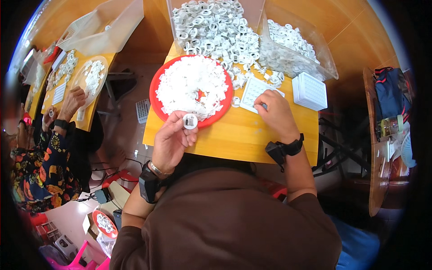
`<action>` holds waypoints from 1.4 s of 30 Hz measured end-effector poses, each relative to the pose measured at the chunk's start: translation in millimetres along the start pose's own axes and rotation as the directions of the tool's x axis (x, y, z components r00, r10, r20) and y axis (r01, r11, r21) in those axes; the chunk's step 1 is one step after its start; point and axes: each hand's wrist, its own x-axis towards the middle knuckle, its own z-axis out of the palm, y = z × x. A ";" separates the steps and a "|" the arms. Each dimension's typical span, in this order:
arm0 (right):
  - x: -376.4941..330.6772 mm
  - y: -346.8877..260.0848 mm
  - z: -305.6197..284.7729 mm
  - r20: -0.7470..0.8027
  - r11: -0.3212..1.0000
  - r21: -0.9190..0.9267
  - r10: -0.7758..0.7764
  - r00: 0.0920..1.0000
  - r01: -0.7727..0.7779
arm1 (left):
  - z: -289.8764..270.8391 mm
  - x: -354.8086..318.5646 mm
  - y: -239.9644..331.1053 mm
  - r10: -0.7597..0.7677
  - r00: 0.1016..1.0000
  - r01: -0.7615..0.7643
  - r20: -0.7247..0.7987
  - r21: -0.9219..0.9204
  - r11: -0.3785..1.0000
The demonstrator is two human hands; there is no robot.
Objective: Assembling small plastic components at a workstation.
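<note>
My left hand (173, 137) is closed round a small round white plastic part (190, 121) with a dark slot in its middle, held up over the table's front edge. Just beyond it sits a red round tray (154, 92) heaped with small white plastic pieces (189, 81). To the right, my right hand (275, 111) hovers at a white tray with rows of small compartments (252, 92). Its thumb and forefinger are pinched together over the tray's near side; whatever lies between them is too small to make out.
Behind are clear bins (330, 60) full of white ring-shaped parts (211, 27), some spilled onto the yellow table (216, 143). A stack of white compartment trays (310, 91) stands at the right. On the left another person's hand (74, 100) works at a second table.
</note>
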 end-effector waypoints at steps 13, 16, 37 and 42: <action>3.7 -115.2 20.3 -0.330 0.859 0.321 -0.294 0.897 0.400 | 24.1 -3.3 -5.7 -0.002 1.000 0.005 -0.031 0.088 0.996; 4.5 -119.6 26.3 -0.310 0.870 0.257 -0.339 0.888 0.421 | 26.7 -5.1 -6.8 0.040 0.999 -0.036 -0.036 0.112 0.993; -7.5 -110.0 32.0 -0.075 0.894 0.365 -0.250 0.965 0.260 | 27.4 -13.0 -16.7 -0.009 0.992 0.048 -0.124 0.314 0.948; -11.9 -116.1 33.6 -0.129 0.874 0.324 -0.338 0.932 0.361 | 22.7 -6.0 -18.4 0.067 0.990 -0.032 -0.124 0.263 0.964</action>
